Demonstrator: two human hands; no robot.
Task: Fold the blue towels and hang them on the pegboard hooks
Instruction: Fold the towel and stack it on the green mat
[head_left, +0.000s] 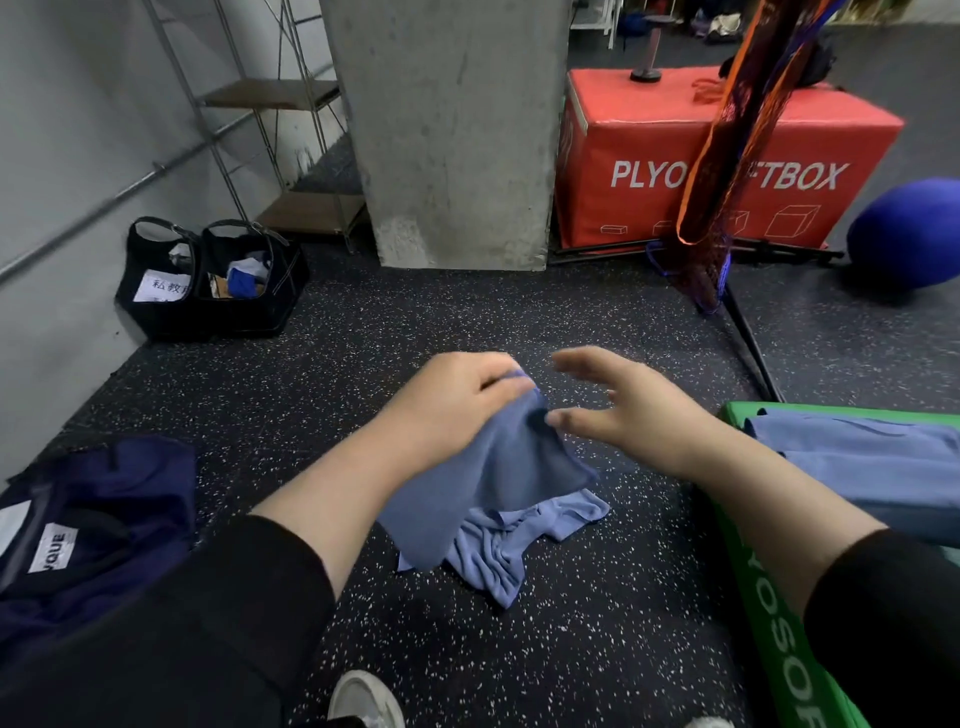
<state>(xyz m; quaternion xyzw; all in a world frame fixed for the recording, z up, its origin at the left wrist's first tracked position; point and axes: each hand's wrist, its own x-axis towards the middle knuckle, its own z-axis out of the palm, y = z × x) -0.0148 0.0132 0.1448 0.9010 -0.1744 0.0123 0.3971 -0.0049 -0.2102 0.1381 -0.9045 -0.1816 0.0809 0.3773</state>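
My left hand grips the top corner of a blue towel and holds it up over the speckled floor. My right hand is beside it with fingers spread, its thumb touching the towel's edge but not closed on it. A second, lighter blue towel lies crumpled on the floor under the held one. More blue towels lie flat on the green box at the right. No pegboard is in view.
A green soft box stands at the right. A red plyo box, a concrete pillar, and a hanging net are ahead. A black bag sits by the left wall, dark navy cloth at the left.
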